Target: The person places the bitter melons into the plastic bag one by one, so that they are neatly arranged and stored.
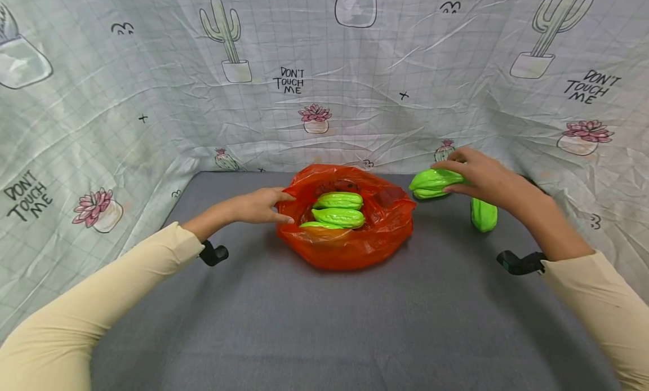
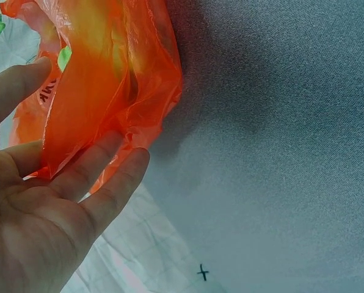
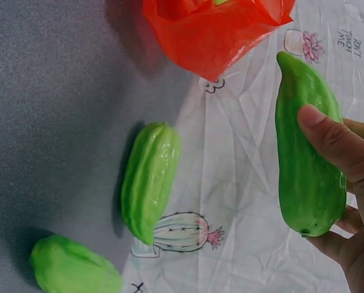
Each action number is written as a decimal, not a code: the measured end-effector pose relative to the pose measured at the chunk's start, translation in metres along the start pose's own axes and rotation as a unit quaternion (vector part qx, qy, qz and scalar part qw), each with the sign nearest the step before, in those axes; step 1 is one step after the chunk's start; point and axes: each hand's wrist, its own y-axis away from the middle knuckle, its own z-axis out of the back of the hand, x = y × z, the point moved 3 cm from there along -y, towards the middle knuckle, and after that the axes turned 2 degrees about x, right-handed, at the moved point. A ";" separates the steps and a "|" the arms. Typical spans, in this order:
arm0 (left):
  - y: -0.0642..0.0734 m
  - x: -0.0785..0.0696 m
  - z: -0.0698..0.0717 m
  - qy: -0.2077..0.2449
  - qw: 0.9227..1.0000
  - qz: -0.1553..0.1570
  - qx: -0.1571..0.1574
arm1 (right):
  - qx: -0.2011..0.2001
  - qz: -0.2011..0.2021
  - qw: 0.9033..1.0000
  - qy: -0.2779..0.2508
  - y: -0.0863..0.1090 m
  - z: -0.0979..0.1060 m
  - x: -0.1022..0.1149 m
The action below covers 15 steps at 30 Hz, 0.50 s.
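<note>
My right hand (image 1: 476, 174) grips a green ridged bitter melon (image 3: 310, 152), thumb on one side and fingers behind, raised over the back right of the table. Below it a second bitter melon (image 3: 151, 183) lies near the table's back edge; the held one overlaps it in the head view. A third bitter melon (image 1: 484, 215) lies nearer, under my right wrist. My left hand (image 1: 258, 205) is at the left rim of an open red plastic bag (image 1: 345, 253), thumb and fingers spread apart, fingers touching the film. Inside the bag several bitter melons (image 1: 338, 217) lie stacked.
A grey cloth (image 1: 304, 323) covers the table. A pale sheet (image 1: 405, 53) printed with cacti hangs behind and along both sides, meeting the table just beyond the bag and the loose bitter melons. Each wrist wears a black camera mount (image 1: 214, 254).
</note>
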 end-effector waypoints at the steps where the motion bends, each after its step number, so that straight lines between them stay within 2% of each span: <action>1: 0.000 0.000 0.000 0.000 1.000 0.000 0.000 | 0.000 -0.002 1.000 0.000 -0.001 0.000 0.000; 7: -0.001 -0.001 0.002 0.000 1.000 -0.002 0.001 | -0.001 -0.010 1.000 -0.002 -0.007 0.003 0.003; 15: 0.000 -0.001 0.003 -0.004 1.000 -0.006 0.000 | 0.001 -0.002 1.000 -0.004 -0.017 0.012 0.011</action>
